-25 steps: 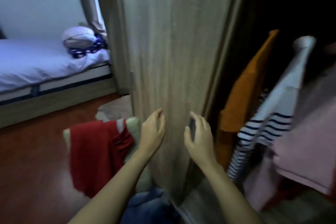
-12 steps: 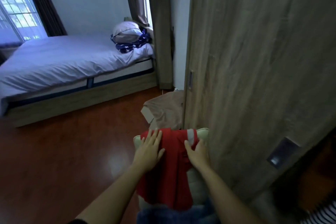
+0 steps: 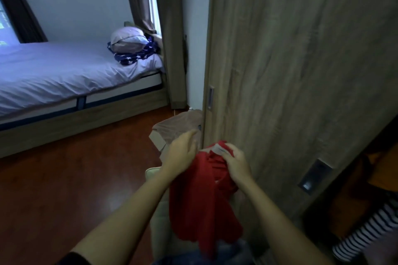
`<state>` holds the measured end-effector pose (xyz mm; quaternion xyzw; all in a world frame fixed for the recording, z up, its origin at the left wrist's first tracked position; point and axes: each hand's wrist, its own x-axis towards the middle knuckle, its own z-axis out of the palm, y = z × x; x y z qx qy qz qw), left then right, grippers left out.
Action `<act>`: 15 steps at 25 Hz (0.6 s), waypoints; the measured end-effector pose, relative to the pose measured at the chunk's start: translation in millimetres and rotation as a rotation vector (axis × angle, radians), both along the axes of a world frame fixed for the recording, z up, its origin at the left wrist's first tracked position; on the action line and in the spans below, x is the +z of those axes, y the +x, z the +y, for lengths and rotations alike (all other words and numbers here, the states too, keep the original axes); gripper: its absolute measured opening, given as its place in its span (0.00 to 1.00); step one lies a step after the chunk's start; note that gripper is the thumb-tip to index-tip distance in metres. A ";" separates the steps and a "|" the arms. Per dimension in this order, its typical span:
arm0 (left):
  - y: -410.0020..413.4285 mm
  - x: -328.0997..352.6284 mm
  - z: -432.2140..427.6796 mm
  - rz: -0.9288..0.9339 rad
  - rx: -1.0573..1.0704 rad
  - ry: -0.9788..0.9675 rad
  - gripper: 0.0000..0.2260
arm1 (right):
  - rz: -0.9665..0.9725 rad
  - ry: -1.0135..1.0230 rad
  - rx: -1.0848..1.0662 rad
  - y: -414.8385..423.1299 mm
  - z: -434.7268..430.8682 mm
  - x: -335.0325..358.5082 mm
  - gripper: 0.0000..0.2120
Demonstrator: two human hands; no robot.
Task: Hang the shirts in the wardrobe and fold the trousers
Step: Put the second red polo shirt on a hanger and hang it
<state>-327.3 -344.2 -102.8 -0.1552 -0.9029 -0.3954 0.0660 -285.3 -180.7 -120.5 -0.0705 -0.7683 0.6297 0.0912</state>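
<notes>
A red shirt [image 3: 200, 204] with a grey collar hangs bunched from both my hands, lifted above a cream seat [image 3: 160, 234]. My left hand [image 3: 182, 153] grips its left shoulder and my right hand [image 3: 235, 162] is closed on the collar. Blue denim trousers [image 3: 228, 251] lie under the shirt at the bottom edge. A beige garment [image 3: 178, 127] lies on the floor just beyond my hands. The wooden wardrobe door [image 3: 290, 71] stands right of the shirt. In the open wardrobe at the far right hang a striped shirt [image 3: 366, 232] and an orange garment [image 3: 385, 168].
A bed [image 3: 64, 75] with a pale sheet, a pillow [image 3: 129, 40] and a dark patterned cloth fills the left. Reddish wooden floor [image 3: 75, 178] lies between the bed and the seat. A curtain [image 3: 170, 28] hangs by the wall next to the wardrobe.
My hands went from the wardrobe door down to the red shirt on the seat, closed on it and lifted it up. The view swung left, away from the open wardrobe.
</notes>
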 end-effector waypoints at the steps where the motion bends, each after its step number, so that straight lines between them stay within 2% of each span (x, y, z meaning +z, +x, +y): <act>1: -3.7 24.4 8.8 0.002 -0.153 0.024 0.21 | 0.072 0.039 0.058 7.9 12.6 23.6 0.11; 3: -1.1 70.1 29.6 -0.071 -0.522 -0.024 0.29 | 0.190 0.192 0.116 27.9 37.7 69.8 0.13; 5: 1.7 100.9 50.2 -0.053 -0.780 -0.147 0.31 | 0.252 0.351 0.099 46.1 59.1 106.6 0.13; 8: 12.9 120.5 93.6 0.217 -0.763 -0.195 0.20 | 0.329 0.539 -0.072 80.6 95.4 141.8 0.12; 10: 20.8 115.6 123.2 0.339 -0.763 -0.168 0.16 | 0.364 0.602 -0.252 108.0 117.8 154.9 0.11; 13: 26.9 97.2 153.5 0.302 -0.773 -0.157 0.17 | 0.384 0.592 -0.496 151.6 149.5 164.7 0.12; 15: 27.5 100.5 170.0 0.208 -0.746 -0.010 0.13 | 0.271 0.771 -0.582 186.8 178.7 167.3 0.11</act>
